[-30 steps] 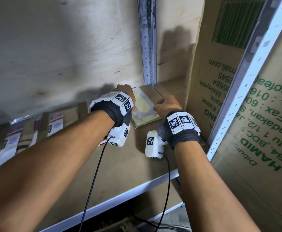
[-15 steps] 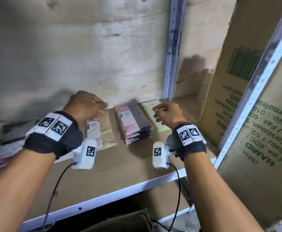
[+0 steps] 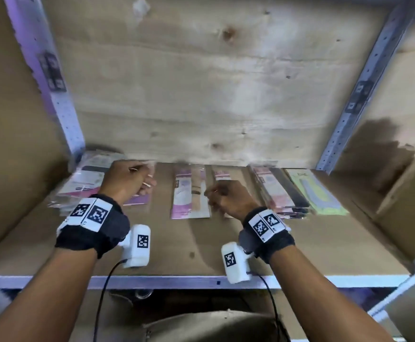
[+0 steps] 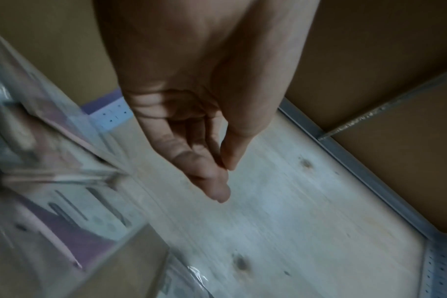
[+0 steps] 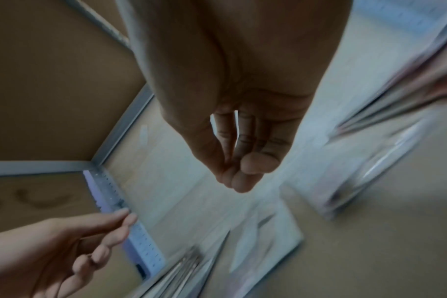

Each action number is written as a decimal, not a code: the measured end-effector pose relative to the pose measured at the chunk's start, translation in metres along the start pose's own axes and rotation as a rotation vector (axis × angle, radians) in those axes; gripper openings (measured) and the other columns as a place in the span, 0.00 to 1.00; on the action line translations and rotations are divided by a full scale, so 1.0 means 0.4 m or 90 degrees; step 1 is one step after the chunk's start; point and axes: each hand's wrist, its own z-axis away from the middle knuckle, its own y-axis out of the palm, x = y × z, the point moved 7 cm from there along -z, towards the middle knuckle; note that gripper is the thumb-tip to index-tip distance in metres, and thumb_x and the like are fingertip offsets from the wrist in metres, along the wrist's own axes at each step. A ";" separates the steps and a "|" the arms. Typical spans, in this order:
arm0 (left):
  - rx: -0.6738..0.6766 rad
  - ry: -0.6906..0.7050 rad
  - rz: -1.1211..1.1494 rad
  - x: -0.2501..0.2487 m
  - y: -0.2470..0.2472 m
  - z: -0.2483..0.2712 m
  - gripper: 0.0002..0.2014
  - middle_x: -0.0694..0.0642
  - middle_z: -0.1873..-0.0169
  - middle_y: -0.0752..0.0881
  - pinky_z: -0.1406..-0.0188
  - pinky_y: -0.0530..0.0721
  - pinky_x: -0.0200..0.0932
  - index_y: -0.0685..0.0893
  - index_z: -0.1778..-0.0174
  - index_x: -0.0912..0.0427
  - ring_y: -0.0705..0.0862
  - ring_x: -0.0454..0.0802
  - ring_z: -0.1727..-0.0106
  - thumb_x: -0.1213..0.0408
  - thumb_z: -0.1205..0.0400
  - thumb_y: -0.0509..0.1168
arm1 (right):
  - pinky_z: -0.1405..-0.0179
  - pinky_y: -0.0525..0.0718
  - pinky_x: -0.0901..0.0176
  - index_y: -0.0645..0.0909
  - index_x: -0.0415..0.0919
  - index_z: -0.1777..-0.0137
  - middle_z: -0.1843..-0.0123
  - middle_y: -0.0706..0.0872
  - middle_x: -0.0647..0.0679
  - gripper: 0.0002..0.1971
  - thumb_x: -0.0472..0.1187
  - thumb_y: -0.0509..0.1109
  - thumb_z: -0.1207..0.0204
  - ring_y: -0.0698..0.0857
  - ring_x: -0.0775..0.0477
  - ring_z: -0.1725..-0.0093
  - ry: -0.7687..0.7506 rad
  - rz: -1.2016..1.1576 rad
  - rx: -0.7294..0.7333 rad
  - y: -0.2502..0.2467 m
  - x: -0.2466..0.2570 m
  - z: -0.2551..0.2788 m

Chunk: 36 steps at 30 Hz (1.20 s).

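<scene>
Hovering over shelf pkts: L hand, R hand

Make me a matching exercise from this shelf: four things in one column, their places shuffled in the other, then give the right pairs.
Things
1. left hand
2. right hand
3. yellow-green packet
4. cardboard box

Places
A. at the right end of the shelf, past the metal upright
B. last on the right in the row of packets
C. at the leftmost stack of packets
D. between the pink-and-white packet and the pink-and-black stack

Pairs: 1-C, 2-D, 3-B, 4-A
</scene>
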 end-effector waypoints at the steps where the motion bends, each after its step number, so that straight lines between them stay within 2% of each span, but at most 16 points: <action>1: -0.012 -0.001 0.002 0.004 -0.028 -0.009 0.13 0.64 0.69 0.88 0.86 0.75 0.29 0.84 0.63 0.62 0.80 0.43 0.86 0.68 0.14 0.61 | 0.79 0.81 0.63 0.86 0.36 0.54 0.68 0.89 0.45 0.03 0.34 0.71 0.21 0.85 0.52 0.77 0.004 -0.011 0.023 0.042 0.018 -0.025; 3: -0.038 -0.003 -0.002 0.016 -0.084 -0.031 0.13 0.63 0.70 0.88 0.86 0.75 0.30 0.84 0.62 0.63 0.80 0.44 0.85 0.67 0.13 0.60 | 0.78 0.83 0.61 0.84 0.37 0.58 0.70 0.87 0.43 0.04 0.32 0.70 0.21 0.85 0.49 0.77 0.021 -0.022 0.072 0.126 0.051 -0.078; 7: -0.070 -0.012 0.027 0.040 -0.169 -0.061 0.14 0.62 0.72 0.89 0.84 0.75 0.34 0.83 0.63 0.62 0.81 0.49 0.82 0.65 0.13 0.59 | 0.61 0.91 0.45 0.83 0.35 0.55 0.64 0.88 0.36 0.04 0.28 0.69 0.25 0.86 0.37 0.67 0.068 -0.002 0.102 0.258 0.102 -0.170; 9: -0.082 -0.014 0.024 0.052 -0.187 -0.064 0.14 0.56 0.77 0.89 0.85 0.76 0.33 0.84 0.64 0.61 0.81 0.46 0.84 0.63 0.13 0.60 | 0.63 0.90 0.58 0.84 0.36 0.52 0.63 0.88 0.41 0.03 0.35 0.72 0.23 0.88 0.39 0.62 0.056 0.095 0.094 0.305 0.130 -0.207; 10: -0.081 -0.019 0.021 0.057 -0.190 -0.063 0.14 0.55 0.78 0.89 0.85 0.76 0.33 0.84 0.64 0.60 0.82 0.45 0.84 0.63 0.13 0.61 | 0.63 0.87 0.63 0.84 0.35 0.49 0.60 0.89 0.42 0.09 0.41 0.73 0.23 0.88 0.40 0.57 0.047 0.164 0.097 0.324 0.146 -0.221; 12: -0.077 -0.036 0.014 0.066 -0.195 -0.060 0.13 0.55 0.78 0.89 0.85 0.76 0.33 0.85 0.64 0.60 0.82 0.45 0.83 0.63 0.14 0.62 | 0.58 0.81 0.59 0.82 0.30 0.39 0.44 0.88 0.36 0.23 0.50 0.74 0.23 0.86 0.39 0.48 0.050 0.256 0.117 0.363 0.171 -0.242; 14: -0.076 -0.051 0.040 0.071 -0.202 -0.057 0.13 0.57 0.77 0.89 0.85 0.76 0.33 0.85 0.64 0.61 0.81 0.45 0.84 0.66 0.15 0.61 | 0.55 0.75 0.57 0.77 0.27 0.31 0.34 0.84 0.33 0.31 0.52 0.76 0.25 0.84 0.37 0.41 0.074 0.283 0.127 0.392 0.179 -0.254; 18: -0.075 -0.048 0.038 0.063 -0.216 -0.050 0.12 0.61 0.72 0.90 0.82 0.77 0.36 0.86 0.63 0.61 0.82 0.47 0.81 0.66 0.15 0.61 | 0.52 0.78 0.55 0.75 0.35 0.30 0.32 0.81 0.37 0.32 0.45 0.81 0.31 0.83 0.35 0.35 0.094 0.332 0.140 0.422 0.157 -0.262; 20: -0.072 -0.037 0.013 0.062 -0.224 -0.048 0.12 0.60 0.71 0.91 0.81 0.79 0.35 0.87 0.62 0.61 0.84 0.47 0.80 0.64 0.15 0.62 | 0.42 0.82 0.52 0.74 0.36 0.27 0.31 0.81 0.39 0.34 0.44 0.81 0.32 0.82 0.35 0.34 0.106 0.280 0.134 0.422 0.154 -0.265; 22: -0.071 -0.033 0.010 0.063 -0.230 -0.050 0.12 0.58 0.72 0.90 0.81 0.80 0.35 0.87 0.60 0.62 0.83 0.47 0.80 0.64 0.15 0.61 | 0.37 0.84 0.46 0.68 0.36 0.24 0.31 0.81 0.37 0.38 0.42 0.81 0.31 0.83 0.35 0.35 0.114 0.187 0.119 0.413 0.158 -0.266; 25: -0.047 -0.044 -0.008 0.072 -0.227 -0.051 0.10 0.57 0.71 0.90 0.78 0.82 0.37 0.86 0.58 0.60 0.83 0.49 0.78 0.65 0.15 0.62 | 0.58 0.87 0.46 0.63 0.39 0.20 0.35 0.84 0.31 0.37 0.35 0.77 0.26 0.86 0.35 0.48 0.095 0.020 0.129 0.387 0.165 -0.240; 27: -0.009 -0.053 -0.036 0.079 -0.216 -0.052 0.09 0.57 0.67 0.91 0.75 0.85 0.39 0.86 0.58 0.58 0.85 0.51 0.74 0.71 0.16 0.62 | 0.59 0.84 0.44 0.68 0.40 0.22 0.39 0.86 0.31 0.31 0.31 0.74 0.24 0.85 0.34 0.52 0.090 -0.087 0.125 0.352 0.164 -0.209; 29: 0.039 -0.051 -0.072 0.077 -0.205 -0.055 0.12 0.56 0.63 0.91 0.68 0.88 0.42 0.85 0.52 0.59 0.85 0.52 0.69 0.79 0.19 0.60 | 0.62 0.81 0.50 0.77 0.37 0.30 0.46 0.86 0.36 0.20 0.29 0.71 0.22 0.82 0.38 0.57 0.093 -0.188 0.108 0.306 0.173 -0.171; 31: 0.106 -0.045 -0.043 0.070 -0.178 -0.052 0.16 0.53 0.63 0.87 0.67 0.85 0.37 0.82 0.45 0.62 0.84 0.48 0.66 0.83 0.19 0.56 | 0.66 0.78 0.55 0.82 0.33 0.37 0.50 0.83 0.40 0.13 0.28 0.69 0.21 0.81 0.44 0.62 0.098 -0.284 0.105 0.257 0.182 -0.128; 33: 0.129 -0.015 -0.160 0.059 -0.155 -0.042 0.21 0.52 0.52 0.85 0.56 0.83 0.37 0.80 0.36 0.59 0.85 0.48 0.53 0.82 0.21 0.59 | 0.67 0.80 0.58 0.83 0.29 0.36 0.49 0.85 0.41 0.13 0.28 0.68 0.20 0.83 0.48 0.62 0.095 -0.333 0.108 0.199 0.189 -0.080; 36: 0.083 0.049 -0.388 0.038 -0.116 -0.019 0.32 0.58 0.31 0.78 0.37 0.82 0.48 0.78 0.26 0.49 0.80 0.57 0.34 0.73 0.26 0.73 | 0.65 0.83 0.62 0.83 0.31 0.34 0.49 0.86 0.45 0.15 0.31 0.69 0.20 0.85 0.51 0.61 0.091 -0.349 0.128 0.115 0.193 -0.016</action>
